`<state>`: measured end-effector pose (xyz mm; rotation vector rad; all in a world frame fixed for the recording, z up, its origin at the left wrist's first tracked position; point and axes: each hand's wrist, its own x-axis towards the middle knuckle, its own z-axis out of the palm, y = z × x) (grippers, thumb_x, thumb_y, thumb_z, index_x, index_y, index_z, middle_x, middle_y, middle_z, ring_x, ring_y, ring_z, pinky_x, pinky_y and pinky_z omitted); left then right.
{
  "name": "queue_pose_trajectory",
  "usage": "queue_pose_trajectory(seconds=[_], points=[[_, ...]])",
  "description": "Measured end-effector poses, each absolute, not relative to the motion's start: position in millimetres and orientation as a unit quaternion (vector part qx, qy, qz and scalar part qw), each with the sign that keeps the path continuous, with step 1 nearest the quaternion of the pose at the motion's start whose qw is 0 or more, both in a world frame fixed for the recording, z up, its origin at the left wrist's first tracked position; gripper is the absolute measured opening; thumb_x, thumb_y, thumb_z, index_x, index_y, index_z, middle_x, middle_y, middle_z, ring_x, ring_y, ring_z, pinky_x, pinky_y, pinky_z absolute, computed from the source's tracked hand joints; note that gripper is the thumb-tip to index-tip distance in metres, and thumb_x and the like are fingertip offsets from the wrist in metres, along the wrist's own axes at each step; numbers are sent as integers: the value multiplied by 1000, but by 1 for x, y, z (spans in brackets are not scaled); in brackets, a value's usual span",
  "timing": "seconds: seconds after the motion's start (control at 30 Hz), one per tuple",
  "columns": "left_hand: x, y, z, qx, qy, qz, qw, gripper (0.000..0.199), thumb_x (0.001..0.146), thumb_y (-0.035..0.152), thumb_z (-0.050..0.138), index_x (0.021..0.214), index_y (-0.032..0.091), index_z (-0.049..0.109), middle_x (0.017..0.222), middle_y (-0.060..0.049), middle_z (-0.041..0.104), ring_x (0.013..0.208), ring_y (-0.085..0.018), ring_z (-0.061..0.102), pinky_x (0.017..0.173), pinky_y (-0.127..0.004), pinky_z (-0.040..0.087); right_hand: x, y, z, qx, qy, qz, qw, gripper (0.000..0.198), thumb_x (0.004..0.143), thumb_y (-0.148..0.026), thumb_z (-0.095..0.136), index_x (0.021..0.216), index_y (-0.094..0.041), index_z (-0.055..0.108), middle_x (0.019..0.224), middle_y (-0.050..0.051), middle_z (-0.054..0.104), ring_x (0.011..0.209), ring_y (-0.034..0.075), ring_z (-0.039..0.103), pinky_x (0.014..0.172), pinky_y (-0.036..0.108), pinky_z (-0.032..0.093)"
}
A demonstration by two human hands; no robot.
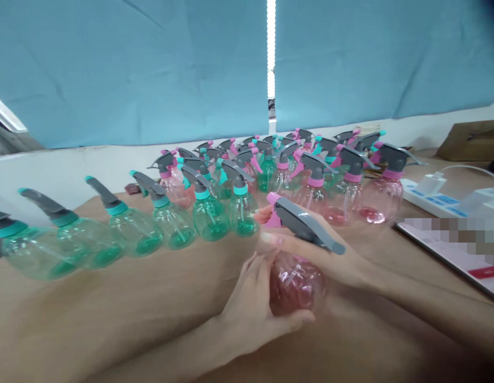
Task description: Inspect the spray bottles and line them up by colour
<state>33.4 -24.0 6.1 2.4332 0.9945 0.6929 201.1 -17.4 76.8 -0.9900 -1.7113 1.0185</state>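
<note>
A pink spray bottle (298,284) with a grey and pink trigger head (306,221) is between my two hands, close to me over the table. My left hand (250,303) wraps round the side of its clear body, thumb near the base. At the neck, just under the trigger head, the fingers of my right hand (311,244) close round it from the right. The collar is mostly hidden by those fingers. Just beyond stands a row of green spray bottles (209,215), and pink spray bottles (383,197) stand to the right.
Several more green and pink spray bottles crowd the back of the brown table (91,308). At right lie a white power strip (434,197) with plugs and a tablet-like device (442,255). A brown box (470,146) sits behind; a blue curtain (151,69) hangs beyond.
</note>
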Motion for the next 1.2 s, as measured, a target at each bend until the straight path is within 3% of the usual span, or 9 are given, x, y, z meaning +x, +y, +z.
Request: queue_pose_trajectory(seconds=[0.27,0.43,0.6,0.73,0.93,1.1,1.2], points=[[15,-11,2,896,347,215,174,78,81,55,66,139,17,29,129,-15,52,120,-32,48,104,-57,29,198,-2,69,-410,-696,365,463,13,83,-38,59,85,-26,58,70,-3,58,60,15,55,58,30,46],[1,-7,1,918,352,146,115,64,85,45,63,136,17,37,134,-14,49,125,-32,43,107,-56,27,208,4,67,-384,-720,373,443,17,86,-41,55,78,-26,54,72,-3,55,61,13,52,57,28,43],[-4,-4,-2,919,370,104,84,55,87,32,61,135,14,42,137,-15,47,127,-32,41,106,-53,30,217,1,78,-401,-779,280,392,24,90,-37,50,70,-24,48,64,-4,47,56,12,45,53,25,41],[-4,-4,-3,922,367,105,64,53,88,30,59,135,12,42,137,-15,48,127,-31,41,105,-53,32,220,-2,75,-420,-787,259,371,25,92,-42,46,76,-24,53,64,-3,50,56,11,48,53,24,43],[-3,-5,-2,926,360,101,47,49,89,28,57,133,11,44,136,-15,50,127,-31,42,104,-53,33,216,-9,63,-475,-714,217,466,29,84,-55,53,78,-29,62,68,-3,63,55,11,56,52,21,50],[-3,-4,-3,926,360,107,44,47,89,27,57,131,12,46,134,-14,52,125,-31,44,104,-54,34,216,2,67,-407,-752,170,490,6,84,-39,60,81,-36,63,57,-7,64,45,13,55,39,25,47],[-2,-4,-3,926,360,108,44,46,89,28,57,131,12,46,135,-14,51,125,-31,44,103,-53,34,223,-4,56,-408,-779,209,428,13,89,-37,52,88,-37,65,65,-6,68,50,14,60,44,27,52]])
